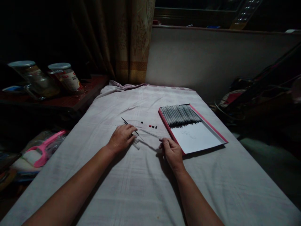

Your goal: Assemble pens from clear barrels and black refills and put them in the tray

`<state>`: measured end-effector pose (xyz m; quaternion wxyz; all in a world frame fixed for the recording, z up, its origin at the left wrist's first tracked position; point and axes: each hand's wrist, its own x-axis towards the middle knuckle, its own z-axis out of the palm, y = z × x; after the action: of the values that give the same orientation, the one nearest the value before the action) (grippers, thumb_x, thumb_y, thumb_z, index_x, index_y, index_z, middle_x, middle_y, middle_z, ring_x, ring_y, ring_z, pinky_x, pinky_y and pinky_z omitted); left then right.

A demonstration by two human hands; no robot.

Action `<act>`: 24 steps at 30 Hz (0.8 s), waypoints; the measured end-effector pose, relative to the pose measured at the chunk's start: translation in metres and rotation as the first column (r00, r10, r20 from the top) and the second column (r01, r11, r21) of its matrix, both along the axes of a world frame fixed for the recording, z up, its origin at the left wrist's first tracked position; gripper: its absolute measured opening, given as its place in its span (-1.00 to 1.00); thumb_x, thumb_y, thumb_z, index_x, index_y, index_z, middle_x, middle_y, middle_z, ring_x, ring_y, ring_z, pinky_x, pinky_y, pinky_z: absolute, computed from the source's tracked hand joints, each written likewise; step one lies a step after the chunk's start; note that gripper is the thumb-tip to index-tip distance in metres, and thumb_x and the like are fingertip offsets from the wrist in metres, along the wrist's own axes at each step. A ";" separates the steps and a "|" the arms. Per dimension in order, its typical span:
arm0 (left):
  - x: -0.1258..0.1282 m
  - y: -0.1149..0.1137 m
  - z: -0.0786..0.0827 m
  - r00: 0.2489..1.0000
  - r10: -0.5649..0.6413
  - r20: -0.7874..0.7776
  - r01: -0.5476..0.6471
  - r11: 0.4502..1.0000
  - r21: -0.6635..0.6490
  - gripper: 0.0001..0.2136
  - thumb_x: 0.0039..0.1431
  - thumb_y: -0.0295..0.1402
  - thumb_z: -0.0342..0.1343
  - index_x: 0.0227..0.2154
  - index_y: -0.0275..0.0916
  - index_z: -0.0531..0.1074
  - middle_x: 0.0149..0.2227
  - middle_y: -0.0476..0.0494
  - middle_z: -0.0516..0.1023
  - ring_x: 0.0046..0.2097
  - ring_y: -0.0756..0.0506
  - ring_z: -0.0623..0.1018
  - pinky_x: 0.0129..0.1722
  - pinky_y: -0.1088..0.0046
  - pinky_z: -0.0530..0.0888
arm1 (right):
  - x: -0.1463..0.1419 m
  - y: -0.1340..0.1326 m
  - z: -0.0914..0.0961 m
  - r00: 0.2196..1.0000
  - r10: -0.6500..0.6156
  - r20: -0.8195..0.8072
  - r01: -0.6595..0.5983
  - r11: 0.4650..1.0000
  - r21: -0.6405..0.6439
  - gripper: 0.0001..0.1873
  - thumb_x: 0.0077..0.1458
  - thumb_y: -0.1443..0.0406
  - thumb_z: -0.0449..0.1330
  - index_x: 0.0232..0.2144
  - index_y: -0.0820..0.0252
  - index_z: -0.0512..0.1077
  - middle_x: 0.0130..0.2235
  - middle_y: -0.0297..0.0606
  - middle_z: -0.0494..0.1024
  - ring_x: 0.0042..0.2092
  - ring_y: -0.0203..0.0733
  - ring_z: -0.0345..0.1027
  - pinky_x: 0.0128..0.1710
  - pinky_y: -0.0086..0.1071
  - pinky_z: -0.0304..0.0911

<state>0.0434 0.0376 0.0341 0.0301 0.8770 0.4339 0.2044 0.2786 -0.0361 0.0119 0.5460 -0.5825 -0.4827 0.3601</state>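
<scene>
My left hand (122,136) lies palm down over the sheet, its fingers curled onto a thin dark pen refill (124,121) that slants beneath them. Several clear plastic pen pieces (136,145) lie against its fingertips, partly covered. My right hand (172,152) pinches one end of a thin pale tube (151,134), whose far end points at the left fingers. Beyond the hands lie small black caps (141,122) and a red cap (150,126). Right of them, an open red-edged box (199,142) holds a row of clear, black-tipped pens (181,115).
A pale checked sheet (141,188) covers the work surface. At left, a dark red table (91,89) carries lidded jars (67,78). Below it is a pink-handled item (47,147). A curtain (136,40) and a wall (183,59) stand behind.
</scene>
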 end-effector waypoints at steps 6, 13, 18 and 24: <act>0.006 0.034 0.009 0.935 -0.111 -0.336 0.073 0.990 -0.123 -0.91 0.13 -0.34 0.16 -0.34 -0.16 0.55 -0.29 -0.19 0.59 -0.20 -0.21 0.53 -0.23 0.29 0.32 | 0.002 0.003 -0.003 0.994 -0.069 -0.087 0.069 0.998 -0.007 -0.51 0.05 -0.09 0.18 -0.51 0.23 0.47 -0.57 -0.31 0.49 -0.61 -0.36 0.24 -0.62 -0.47 0.21; 0.019 0.045 0.016 0.930 -0.185 -0.317 0.147 0.979 -0.140 -0.90 0.08 -0.48 0.11 -0.44 -0.18 0.50 -0.41 -0.17 0.57 -0.28 -0.15 0.53 -0.20 0.33 0.34 | 0.002 0.009 -0.005 0.921 -0.172 -0.350 0.136 0.983 -0.124 -0.65 -0.16 0.08 0.32 -0.38 0.22 0.48 -0.50 -0.29 0.56 -0.62 -0.37 0.27 -0.70 -0.52 0.15; 0.013 0.036 0.021 0.982 -0.007 0.190 0.044 0.981 -0.190 -0.80 0.18 -0.39 0.03 -0.18 -0.16 0.49 -0.23 -0.16 0.58 -0.21 -0.13 0.55 -0.21 0.36 0.41 | 0.001 0.009 0.000 0.861 -0.227 -0.455 0.170 0.972 -0.162 -0.70 -0.25 0.15 0.34 -0.44 0.21 0.46 -0.50 -0.27 0.58 -0.62 -0.41 0.25 -0.72 -0.57 0.08; 0.019 -0.009 0.004 0.371 0.582 0.723 0.227 0.699 -0.679 -0.63 0.04 -0.07 0.23 -0.23 -0.24 0.38 -0.23 -0.16 0.60 -0.32 -0.04 0.58 -0.47 0.54 0.43 | -0.005 0.001 0.003 0.936 -0.116 -0.333 0.083 0.990 -0.110 -0.69 -0.15 0.15 0.30 -0.35 0.22 0.59 -0.47 -0.25 0.58 -0.55 -0.35 0.30 -0.61 -0.49 0.23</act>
<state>0.0621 0.0287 0.0383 0.5592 0.4747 0.4858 0.4753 0.2733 -0.0353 0.0150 0.6101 -0.5608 -0.3340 0.4491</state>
